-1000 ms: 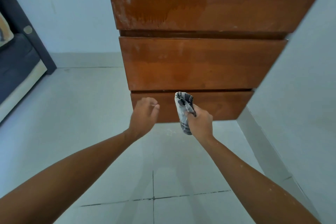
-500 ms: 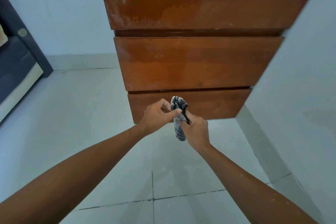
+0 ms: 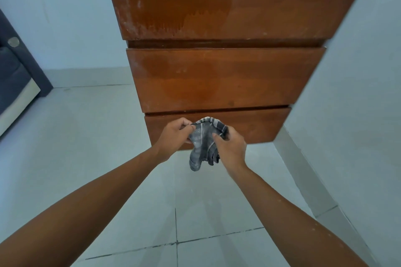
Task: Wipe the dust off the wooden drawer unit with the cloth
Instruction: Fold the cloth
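Cloth (image 3: 202, 144) hangs in front of the unit's (image 3: 221, 80) bottom drawer, pinched by both hands. Left hand (image 3: 173, 134) nips its left edge, right hand (image 3: 231, 147) grips the right side. Best spread it flat into a pad before pressing on; pale dust shows along the top's left edge.

A pale tiled floor (image 3: 91, 158) with dark grout lines carries the scene. The wooden drawer unit (image 3: 217, 80) stands on it at the far middle, beside the right wall. A dark piece of furniture (image 3: 15, 80) sits at the far left.
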